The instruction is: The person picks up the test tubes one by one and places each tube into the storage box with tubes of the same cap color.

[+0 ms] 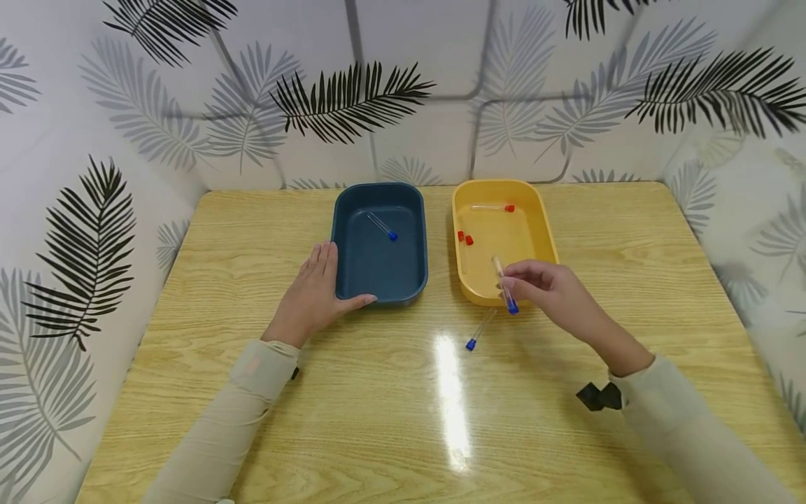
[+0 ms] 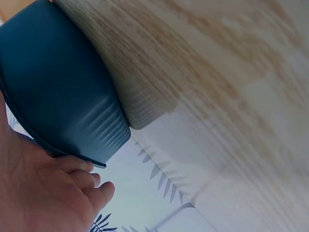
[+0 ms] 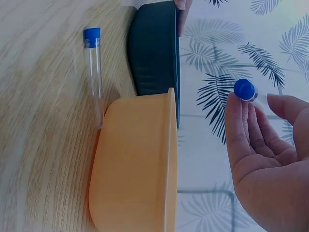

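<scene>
Between thumb and fingertips, my right hand pinches a clear test tube with a blue cap, over the near end of the yellow bin. In the right wrist view its blue cap faces the camera. My left hand rests against the dark blue bin, straight fingers along its left side and thumb at the near rim. One blue-capped test tube lies inside the dark blue bin. Another blue-capped tube lies on the table, just in front of the yellow bin.
In the yellow bin lie a red-capped tube at the far end and two red caps by the left wall. Both bins stand side by side near the back edge of the wooden table. Leaf-patterned cloth rises behind it.
</scene>
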`<action>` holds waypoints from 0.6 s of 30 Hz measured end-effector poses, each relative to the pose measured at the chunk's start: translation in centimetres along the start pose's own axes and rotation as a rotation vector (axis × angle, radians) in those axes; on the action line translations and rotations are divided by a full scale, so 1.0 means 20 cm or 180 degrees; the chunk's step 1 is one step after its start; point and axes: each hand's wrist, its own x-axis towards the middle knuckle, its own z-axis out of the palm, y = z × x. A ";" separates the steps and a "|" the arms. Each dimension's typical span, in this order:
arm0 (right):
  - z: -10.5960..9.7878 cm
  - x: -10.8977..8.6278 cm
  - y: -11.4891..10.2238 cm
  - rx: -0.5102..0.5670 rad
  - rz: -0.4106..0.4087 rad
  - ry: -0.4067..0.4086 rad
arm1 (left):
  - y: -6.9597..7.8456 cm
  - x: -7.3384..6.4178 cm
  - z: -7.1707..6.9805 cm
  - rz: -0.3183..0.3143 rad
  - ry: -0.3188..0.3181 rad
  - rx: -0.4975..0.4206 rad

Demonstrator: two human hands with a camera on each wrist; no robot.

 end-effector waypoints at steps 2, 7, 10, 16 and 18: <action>0.00 0.01 -0.01 0.0158 0.0074 0.0018 | 0.00 0.00 0.00 -0.0008 0.0010 0.0007; 0.02 0.03 -0.01 0.0452 0.0149 0.0039 | -0.01 0.00 0.01 0.0007 0.0010 -0.0010; 0.04 0.05 -0.02 0.0532 0.0186 0.0036 | -0.01 0.00 0.02 -0.0002 0.0004 -0.0017; 0.06 0.07 -0.05 0.0533 0.0179 0.0001 | -0.01 0.00 0.01 -0.0033 -0.0005 -0.0027; 0.06 0.09 -0.06 0.0522 0.0171 -0.0013 | -0.01 0.00 0.01 -0.0024 0.0009 -0.0029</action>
